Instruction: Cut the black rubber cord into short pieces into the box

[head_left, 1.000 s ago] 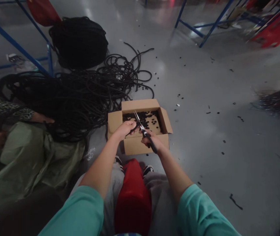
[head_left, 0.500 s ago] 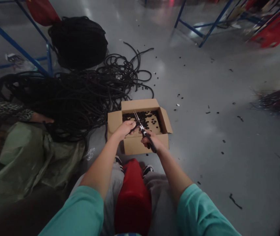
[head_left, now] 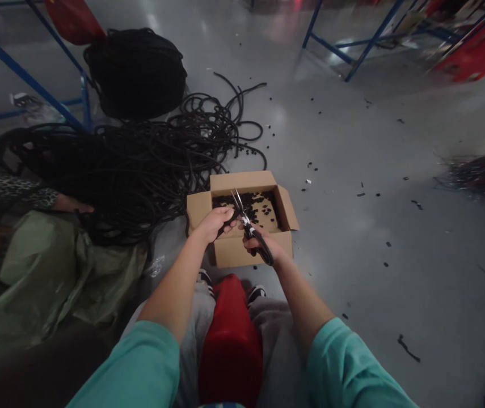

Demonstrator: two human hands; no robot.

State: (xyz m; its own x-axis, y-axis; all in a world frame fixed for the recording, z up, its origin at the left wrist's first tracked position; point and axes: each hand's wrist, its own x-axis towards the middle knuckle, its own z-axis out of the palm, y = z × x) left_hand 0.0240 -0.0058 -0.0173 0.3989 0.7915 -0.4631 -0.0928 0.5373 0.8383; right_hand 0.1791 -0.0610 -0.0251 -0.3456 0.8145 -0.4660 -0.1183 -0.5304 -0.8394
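My left hand point(head_left: 217, 222) is closed on a black cord point(head_left: 227, 221) above the near left part of an open cardboard box point(head_left: 253, 251). My right hand point(head_left: 262, 243) grips black-handled scissors point(head_left: 247, 224). Their blades point up and away over the box, slightly apart, with the cord's end beside them. Small black cut pieces point(head_left: 266, 210) lie scattered on the bottom of the box. Whether the blades touch the cord is too small to tell.
Tangled black cords point(head_left: 140, 164) and a big black coil point(head_left: 138, 73) lie to the left. Another person's hand point(head_left: 72, 204) rests at the tangle. Blue metal frames point(head_left: 331, 50) stand behind. A red seat point(head_left: 231, 345) is between my legs. Black scraps dot the floor.
The scissor blades have opened a little wider, and the handles in my right hand have shifted slightly. My left hand still holds the cord.
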